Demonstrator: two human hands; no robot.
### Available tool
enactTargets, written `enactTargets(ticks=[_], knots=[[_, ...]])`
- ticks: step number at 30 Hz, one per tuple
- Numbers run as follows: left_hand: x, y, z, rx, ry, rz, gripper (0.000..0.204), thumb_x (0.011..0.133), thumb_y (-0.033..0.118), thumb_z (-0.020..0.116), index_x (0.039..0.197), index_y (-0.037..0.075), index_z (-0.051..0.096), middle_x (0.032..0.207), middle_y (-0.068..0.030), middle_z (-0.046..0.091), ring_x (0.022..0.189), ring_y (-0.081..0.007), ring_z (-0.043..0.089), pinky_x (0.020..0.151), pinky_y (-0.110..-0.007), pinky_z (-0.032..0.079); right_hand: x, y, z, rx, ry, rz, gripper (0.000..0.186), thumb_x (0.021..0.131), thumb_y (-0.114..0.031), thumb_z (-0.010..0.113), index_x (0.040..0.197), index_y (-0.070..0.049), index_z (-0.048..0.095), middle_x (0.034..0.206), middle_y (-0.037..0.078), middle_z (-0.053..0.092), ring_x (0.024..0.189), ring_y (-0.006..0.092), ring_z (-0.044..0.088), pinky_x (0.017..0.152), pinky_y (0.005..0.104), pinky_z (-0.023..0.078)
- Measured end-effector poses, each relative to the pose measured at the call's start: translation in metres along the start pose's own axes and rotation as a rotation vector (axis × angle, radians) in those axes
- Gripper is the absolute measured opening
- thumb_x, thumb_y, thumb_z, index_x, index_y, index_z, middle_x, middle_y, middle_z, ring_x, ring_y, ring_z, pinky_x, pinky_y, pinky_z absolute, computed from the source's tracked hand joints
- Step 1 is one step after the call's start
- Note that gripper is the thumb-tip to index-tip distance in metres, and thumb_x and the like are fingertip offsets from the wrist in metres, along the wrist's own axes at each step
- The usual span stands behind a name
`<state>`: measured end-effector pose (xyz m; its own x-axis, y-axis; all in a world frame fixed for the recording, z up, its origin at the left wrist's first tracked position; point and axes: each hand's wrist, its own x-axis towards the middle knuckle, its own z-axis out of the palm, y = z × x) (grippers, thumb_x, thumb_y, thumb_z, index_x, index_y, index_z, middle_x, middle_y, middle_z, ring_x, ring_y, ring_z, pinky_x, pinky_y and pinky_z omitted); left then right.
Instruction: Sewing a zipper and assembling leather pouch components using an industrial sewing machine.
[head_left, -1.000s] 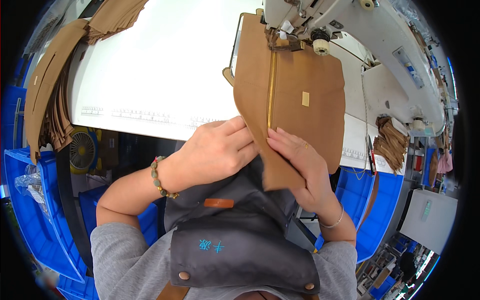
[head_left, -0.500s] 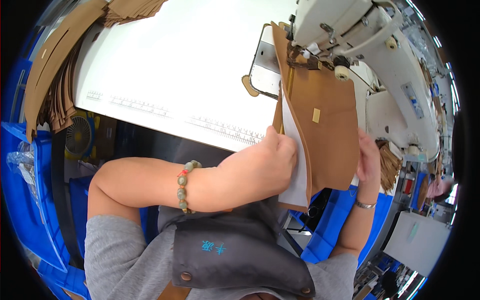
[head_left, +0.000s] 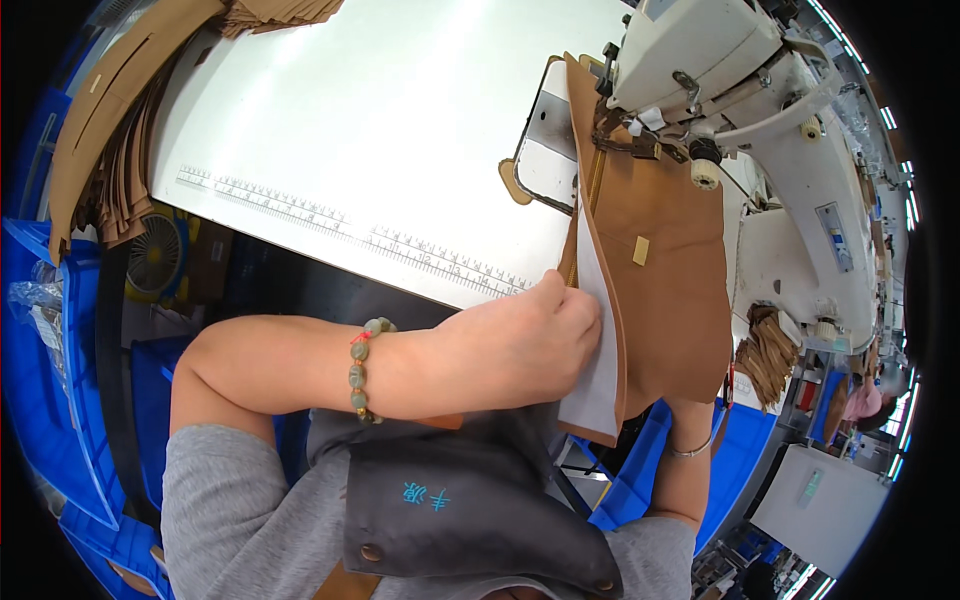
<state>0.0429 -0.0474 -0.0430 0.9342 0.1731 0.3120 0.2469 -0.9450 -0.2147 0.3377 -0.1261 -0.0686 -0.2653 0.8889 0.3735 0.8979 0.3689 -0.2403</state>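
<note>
tabletop (head_left: 380, 130): a broad white surface fills the upper middle of the view, with a printed ruler strip along its near edge.
sewing machine (head_left: 760, 110): a white industrial machine at the upper right, its head over a metal plate set into the tabletop.
tan panel (head_left: 670, 290): a brown leather-like piece with a pale lining, folded along its length; its upper end lies under the machine's head and its lower part hangs past the tabletop's near edge toward the person's lap. a small light tab sits near its middle.
blue bins (head_left: 60, 330): blue plastic crates stand along the left side below the tabletop, and another shows at lower right.
tan strips (head_left: 110, 130): a pile of long brown cut pieces hangs over the tabletop's far-left corner.
apron (head_left: 470, 510): dark grey cloth with two studs, worn over a grey top, fills the lower middle.
left hand (head_left: 520, 345): it reaches across from the left, a bead bracelet on the wrist; its fingers are curled together and pinched on the folded left edge of the tan panel, just off the tabletop's edge.
right hand (head_left: 690, 408): mostly hidden behind the hanging panel; only the wrist with a thin bangle shows below it, so i cannot tell how its fingers sit.
small stack (head_left: 770, 355): brown cut pieces piled to the right of the panel, beside the machine's base.
</note>
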Motion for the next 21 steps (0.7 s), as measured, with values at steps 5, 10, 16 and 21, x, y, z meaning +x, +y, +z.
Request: enactTargets(ticks=[5,10,16,21], knots=[[-0.003,0.001,0.002,-0.022,0.005,-0.018,0.016,0.080,0.022,0.066,0.086,0.008,0.069,0.087,-0.0017,0.058,0.092,-0.0194,0.054,0.073,-0.029,0.044,0.013,0.010,0.001,0.048,-0.027,0.042,0.049,0.089,-0.017,0.078,0.132,0.001,0.067,0.129,0.014,0.071,0.118,0.0272,0.068,0.102,0.0410,0.053],[-0.003,-0.003,-0.001,-0.041,0.031,-0.007,0.013,0.079,0.022,0.066,0.082,0.010,0.066,0.082,0.0006,0.053,0.087,-0.0171,0.051,0.068,-0.028,0.040,0.046,0.029,0.009,0.088,-0.044,0.104,0.047,0.089,-0.017,0.078,0.132,0.001,0.067,0.127,0.013,0.071,0.116,0.0262,0.068,0.100,0.0401,0.053],[-0.004,-0.003,0.002,-0.016,0.073,-0.001,0.012,0.078,0.023,0.065,0.080,0.011,0.065,0.081,0.0009,0.052,0.085,-0.0166,0.050,0.068,-0.028,0.039,0.052,0.044,-0.002,0.147,-0.073,0.172,0.046,0.089,-0.016,0.077,0.131,0.001,0.067,0.126,0.012,0.071,0.114,0.0250,0.068,0.098,0.0390,0.053],[-0.004,-0.004,0.005,-0.043,0.089,0.009,0.013,0.079,0.023,0.065,0.081,0.010,0.066,0.083,0.0009,0.053,0.085,-0.0166,0.050,0.068,-0.028,0.040,0.069,0.048,0.006,0.193,-0.106,0.221,0.045,0.090,-0.015,0.077,0.130,0.001,0.068,0.124,0.012,0.071,0.112,0.0241,0.068,0.096,0.0381,0.054]])
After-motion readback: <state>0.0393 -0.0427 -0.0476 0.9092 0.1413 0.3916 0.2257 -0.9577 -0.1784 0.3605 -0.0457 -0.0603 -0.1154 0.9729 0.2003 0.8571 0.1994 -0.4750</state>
